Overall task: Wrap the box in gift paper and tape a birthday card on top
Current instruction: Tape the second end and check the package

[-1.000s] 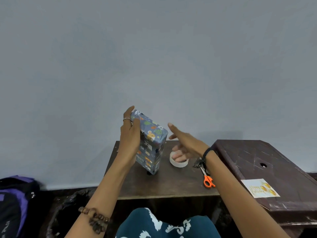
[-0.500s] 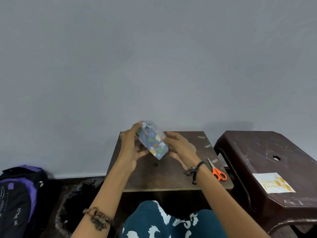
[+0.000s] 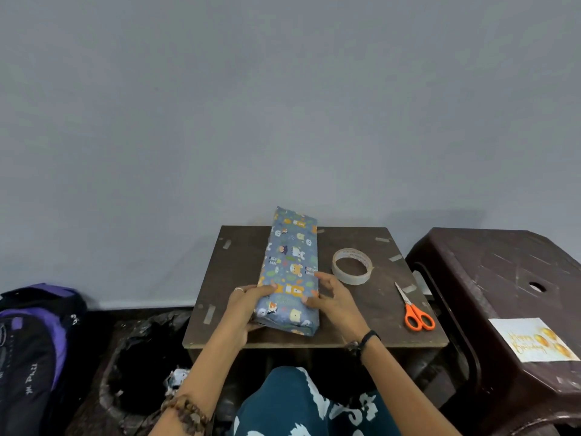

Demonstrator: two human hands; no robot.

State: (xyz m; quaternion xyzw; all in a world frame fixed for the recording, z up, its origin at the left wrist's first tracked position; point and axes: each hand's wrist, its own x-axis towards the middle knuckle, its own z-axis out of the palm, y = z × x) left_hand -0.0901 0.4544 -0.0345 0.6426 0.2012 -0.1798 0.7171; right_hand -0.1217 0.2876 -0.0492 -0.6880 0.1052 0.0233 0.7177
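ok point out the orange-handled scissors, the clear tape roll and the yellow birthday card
orange-handled scissors [image 3: 414, 311]: head view, at the pivot where blades meet handles
clear tape roll [image 3: 366, 266]: head view, on the right side of the ring
yellow birthday card [image 3: 533, 340]: head view, middle of its printed face

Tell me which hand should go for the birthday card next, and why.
Right. The birthday card lies on the dark stool to the person's right, beyond the scissors. The right hand is on that side of the wrapped box; the left hand can steady it.
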